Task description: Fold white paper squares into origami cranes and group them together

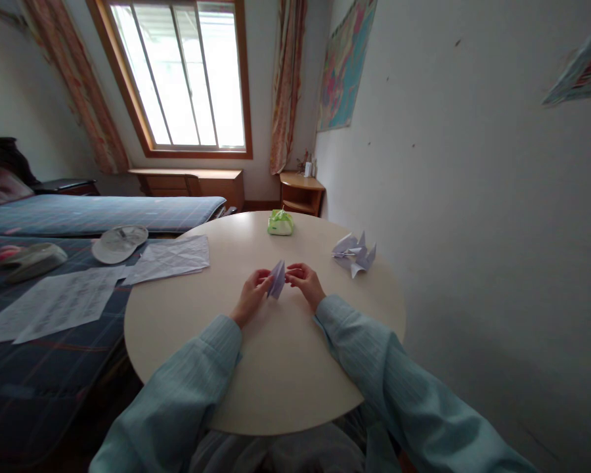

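Note:
A small piece of folded pale-lilac paper (pixel 276 280) stands upright above the middle of the round table (pixel 285 368). My left hand (pixel 254 293) pinches its left side between thumb and fingers. On the other side, my right hand (pixel 305 282) has its bent fingertips at the paper's right edge, thumb and fingers close together. Whether those fingertips grip the edge or only touch it is too small to be sure, though they look closed on it. Several folded paper pieces (pixel 354 253), pale lilac with pointed tips, lie in a cluster at the table's right.
A green and white tissue pack (pixel 280 223) sits at the table's far side. Creased paper sheets (pixel 172 257) overlap the left edge. Printed sheets (pixel 69 295), a light cap (pixel 119 244) and another cap-like item (pixel 34 261) lie on the bed. A white wall (pixel 473 230) borders the right.

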Demonstrator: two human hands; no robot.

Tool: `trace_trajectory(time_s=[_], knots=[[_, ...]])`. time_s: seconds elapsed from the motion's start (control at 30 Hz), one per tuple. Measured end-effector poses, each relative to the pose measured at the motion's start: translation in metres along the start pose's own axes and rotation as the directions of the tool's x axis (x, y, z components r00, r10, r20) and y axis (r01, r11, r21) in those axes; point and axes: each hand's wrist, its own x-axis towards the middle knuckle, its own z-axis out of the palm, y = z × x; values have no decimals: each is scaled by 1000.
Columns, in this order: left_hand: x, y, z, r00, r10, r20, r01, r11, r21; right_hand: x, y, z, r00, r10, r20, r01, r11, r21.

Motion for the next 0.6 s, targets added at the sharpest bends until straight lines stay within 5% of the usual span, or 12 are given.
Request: trace_trajectory(time_s=[0.37,0.6], knots=[[-4,3,5,998,53,31,-51,997,-56,-5,-5,2,995,-80,53,80,997,-2],[-6,4,4,986,128,106,-138,986,89,-5,-4,2,991,-52,119,57,998,-38]])
